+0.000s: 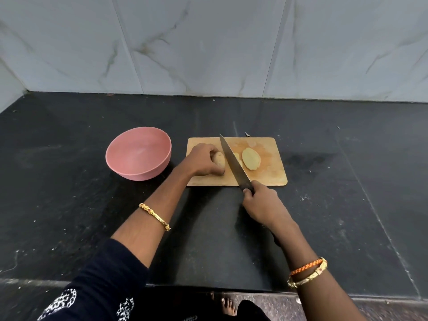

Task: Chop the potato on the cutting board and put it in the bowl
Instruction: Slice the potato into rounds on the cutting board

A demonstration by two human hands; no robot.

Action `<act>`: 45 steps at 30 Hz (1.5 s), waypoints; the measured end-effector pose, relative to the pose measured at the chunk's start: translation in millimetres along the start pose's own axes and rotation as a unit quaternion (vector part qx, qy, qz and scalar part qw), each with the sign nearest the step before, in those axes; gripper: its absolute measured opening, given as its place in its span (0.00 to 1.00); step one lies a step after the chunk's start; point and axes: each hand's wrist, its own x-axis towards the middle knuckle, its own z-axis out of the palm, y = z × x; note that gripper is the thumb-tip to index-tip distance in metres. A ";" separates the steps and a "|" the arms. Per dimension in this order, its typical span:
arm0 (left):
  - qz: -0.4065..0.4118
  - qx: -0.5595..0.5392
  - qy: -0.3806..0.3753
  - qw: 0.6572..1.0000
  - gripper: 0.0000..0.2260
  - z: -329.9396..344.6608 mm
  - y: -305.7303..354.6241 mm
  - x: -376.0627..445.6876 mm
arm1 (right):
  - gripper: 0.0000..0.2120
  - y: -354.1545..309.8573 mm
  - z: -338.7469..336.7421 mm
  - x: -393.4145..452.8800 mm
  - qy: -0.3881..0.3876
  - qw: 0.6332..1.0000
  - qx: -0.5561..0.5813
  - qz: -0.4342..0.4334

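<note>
Count, head view: one pink bowl (138, 153). One wooden cutting board (266, 172). One knife (234, 163). Potato pieces: one unpeeled piece (218, 159), one cut half lying flat (251, 158), one smaller slice (238, 158) partly hidden behind the blade. Hands: two.

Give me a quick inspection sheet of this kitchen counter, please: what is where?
Surface: dark stone counter, speckled with pale marks.
Job's things: wooden cutting board; potato piece and a cut slice on it; pink bowl beside the board, nothing seen inside.
Clutter: small dark scrap behind the board.
Hands: left hand holds the potato piece; right hand grips the knife.
Cables: nothing seen.
Surroundings: marbled wall tiles; bangles on both wrists.
</note>
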 end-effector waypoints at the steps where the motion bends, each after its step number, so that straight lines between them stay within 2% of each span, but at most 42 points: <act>1: -0.009 0.014 -0.011 1.000 0.26 -2.7 0.6 0.9 | 0.10 1.0 -1.6 0.5 -0.002 1.000 0.018 -0.003; 6: -0.039 -0.002 -0.038 0.998 0.33 -7.5 2.7 2.0 | 0.11 -7.0 -0.1 5.6 -0.016 0.998 0.067 -0.004; 14: -0.018 -0.085 0.012 0.996 0.32 -0.8 -6.9 -12.9 | 0.11 -16.1 7.3 7.9 -0.005 0.994 0.102 -0.038; 20: -0.015 -0.108 0.028 0.994 0.30 1.9 -10.8 -12.8 | 0.09 -19.6 6.3 9.2 0.001 0.995 0.085 -0.055; 31: -0.005 -0.109 0.030 0.994 0.35 2.2 -14.4 -9.9 | 0.13 -38.0 6.8 22.8 0.017 0.996 0.059 -0.062; 37: -0.007 -0.108 0.048 0.993 0.33 3.4 -15.5 -9.8 | 0.12 -50.0 14.1 26.4 0.033 0.998 0.015 -0.048; 42: 0.004 -0.113 0.058 0.992 0.24 4.5 -13.7 -14.8 | 0.11 -37.9 28.5 12.3 -0.005 1.000 -0.015 -0.002; 45: -0.001 -0.122 0.060 0.991 0.26 3.8 -12.5 -14.5 | 0.11 -25.3 30.0 0.0 -0.012 1.000 -0.029 0.006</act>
